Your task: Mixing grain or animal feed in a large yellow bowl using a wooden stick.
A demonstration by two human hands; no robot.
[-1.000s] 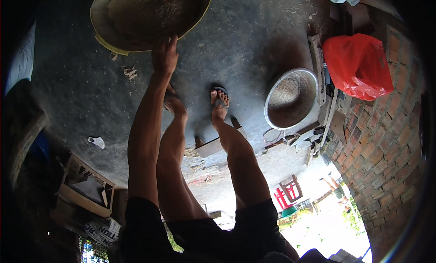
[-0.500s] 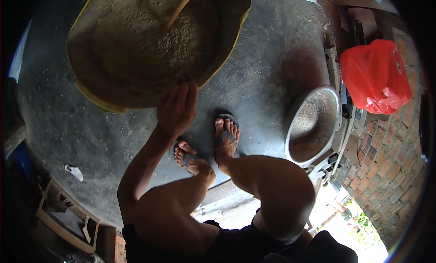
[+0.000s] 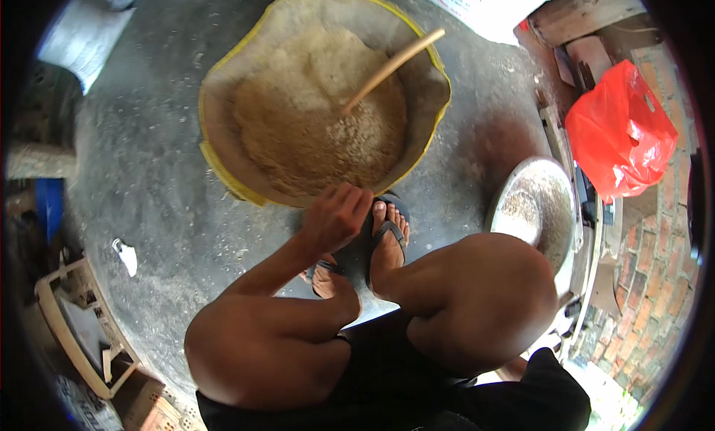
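A wide, round tub (image 3: pixel 223 103) with a yellow rim stands on the floor in front of me. Brown, crumbly meal (image 3: pixel 298 133) fills its bottom, with a paler clump near the middle. From that clump a wooden stick (image 3: pixel 395 66) leans up toward the far right rim. My left hand (image 3: pixel 339 214) is closed on the tub's near rim, its fingertips curled over the edge. Of my right arm only a small bit of skin shows behind the right knee; the right hand is out of view.
To my right, a metal basin (image 3: pixel 555 208) is partly hidden by my knee. Beyond it a red plastic bag (image 3: pixel 622 133) hangs near a brick wall (image 3: pixel 640 282). White sacks (image 3: pixel 484 7) lie far right. A pale frame (image 3: pixel 82 327) lies at the left, near a white scrap (image 3: pixel 126 257).
The view has tilted and brightened, so the whole tub and stick now show lower and farther right. My left hand stays at the near rim.
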